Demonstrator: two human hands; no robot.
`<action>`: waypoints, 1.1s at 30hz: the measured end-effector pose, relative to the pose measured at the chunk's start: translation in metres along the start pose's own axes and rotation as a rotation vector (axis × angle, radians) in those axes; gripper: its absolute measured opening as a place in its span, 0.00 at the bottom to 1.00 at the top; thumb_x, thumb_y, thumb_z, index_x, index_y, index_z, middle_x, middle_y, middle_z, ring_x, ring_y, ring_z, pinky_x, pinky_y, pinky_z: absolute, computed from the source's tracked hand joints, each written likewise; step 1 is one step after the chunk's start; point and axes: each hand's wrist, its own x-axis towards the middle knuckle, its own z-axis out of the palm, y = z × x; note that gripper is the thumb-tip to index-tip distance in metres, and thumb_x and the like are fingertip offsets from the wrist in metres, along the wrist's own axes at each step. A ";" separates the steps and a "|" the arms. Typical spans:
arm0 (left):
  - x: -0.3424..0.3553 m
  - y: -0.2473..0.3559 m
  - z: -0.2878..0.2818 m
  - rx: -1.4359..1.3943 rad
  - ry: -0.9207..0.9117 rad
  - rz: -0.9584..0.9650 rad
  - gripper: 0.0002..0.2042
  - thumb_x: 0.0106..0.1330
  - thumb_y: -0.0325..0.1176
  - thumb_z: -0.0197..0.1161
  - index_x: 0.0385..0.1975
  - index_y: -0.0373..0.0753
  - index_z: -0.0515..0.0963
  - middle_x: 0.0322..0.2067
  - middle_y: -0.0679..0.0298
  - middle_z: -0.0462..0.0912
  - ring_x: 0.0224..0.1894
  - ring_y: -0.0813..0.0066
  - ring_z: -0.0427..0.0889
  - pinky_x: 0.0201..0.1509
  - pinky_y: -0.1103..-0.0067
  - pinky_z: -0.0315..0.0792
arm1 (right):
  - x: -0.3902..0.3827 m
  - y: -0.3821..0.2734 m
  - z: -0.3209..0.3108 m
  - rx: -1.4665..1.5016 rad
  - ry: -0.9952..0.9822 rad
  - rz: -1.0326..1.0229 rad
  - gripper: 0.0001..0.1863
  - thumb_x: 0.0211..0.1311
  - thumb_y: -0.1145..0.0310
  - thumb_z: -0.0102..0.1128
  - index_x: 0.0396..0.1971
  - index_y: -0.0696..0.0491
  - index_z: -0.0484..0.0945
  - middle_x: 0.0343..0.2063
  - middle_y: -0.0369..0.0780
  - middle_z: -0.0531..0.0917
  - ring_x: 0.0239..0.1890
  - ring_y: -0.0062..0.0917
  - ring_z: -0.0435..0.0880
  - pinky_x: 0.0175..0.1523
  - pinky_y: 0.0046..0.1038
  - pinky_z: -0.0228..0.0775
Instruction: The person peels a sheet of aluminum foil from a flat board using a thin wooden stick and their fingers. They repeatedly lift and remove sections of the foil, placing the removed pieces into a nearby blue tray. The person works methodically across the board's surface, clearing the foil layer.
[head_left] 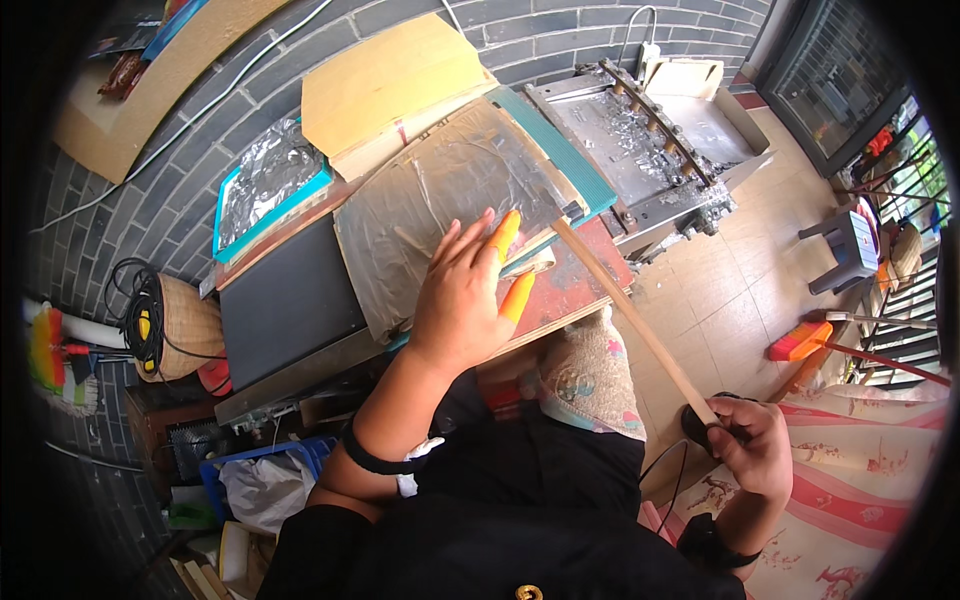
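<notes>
Head view: a grey brick wall [540,45] with pale mortar curves behind everything, and a floor of beige square tiles [710,290] spreads out at the right. Against the wall stands a low workbench with a worn reddish-brown board top [592,268]; to its right is a bare-metal machine with a dark crossbar [665,127], littered with silvery scraps. On the bench, in front of the person, lies a broad flat pad covered in wrinkled brownish see-through film [420,200], a ribbed teal sheet [570,160] showing along its right side. Behind the pad rises a plain yellow board with clipped corners [395,90]. Left of it are a smooth black slab [285,300] and a turquoise-rimmed tray [222,222] of crumpled silver foil.

A long, slim, pale wooden stick [640,329] slants from the pad's right corner down to the right hand [750,445], which is closed around its near end, fingers curled and thumb on top. Whether the far end touches the pad cannot be told. The left hand [455,305] is open above the film, palm down, fingers extended, gripping nothing; contact is unclear. Smallest are the yellow finger covers [517,298] on its thumb and index finger.
</notes>
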 end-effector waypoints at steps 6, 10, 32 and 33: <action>0.000 0.000 0.001 0.015 0.014 0.012 0.25 0.61 0.32 0.63 0.58 0.34 0.68 0.51 0.52 0.79 0.61 0.53 0.71 0.68 0.60 0.59 | -0.001 0.001 0.000 0.005 0.031 0.042 0.14 0.50 0.84 0.58 0.39 0.64 0.79 0.16 0.40 0.72 0.17 0.21 0.69 0.24 0.23 0.62; 0.001 -0.001 0.000 0.012 -0.001 0.013 0.25 0.62 0.32 0.62 0.59 0.34 0.67 0.51 0.52 0.79 0.60 0.53 0.71 0.67 0.60 0.59 | 0.000 0.000 -0.002 -0.001 0.034 0.029 0.14 0.50 0.84 0.59 0.39 0.64 0.79 0.16 0.40 0.72 0.17 0.21 0.69 0.24 0.23 0.62; 0.062 0.003 0.016 0.124 0.046 -0.134 0.29 0.57 0.30 0.66 0.59 0.31 0.67 0.30 0.61 0.84 0.34 0.59 0.82 0.41 0.69 0.75 | 0.001 0.001 -0.008 -0.057 -0.005 0.004 0.16 0.44 0.83 0.62 0.38 0.62 0.80 0.19 0.45 0.78 0.21 0.34 0.79 0.30 0.28 0.69; 0.063 0.005 0.016 0.071 0.044 -0.175 0.28 0.57 0.31 0.65 0.59 0.30 0.67 0.30 0.60 0.84 0.34 0.59 0.82 0.42 0.69 0.75 | 0.000 0.001 -0.009 -0.059 -0.001 0.008 0.16 0.44 0.83 0.62 0.38 0.62 0.80 0.19 0.45 0.78 0.21 0.34 0.79 0.30 0.28 0.69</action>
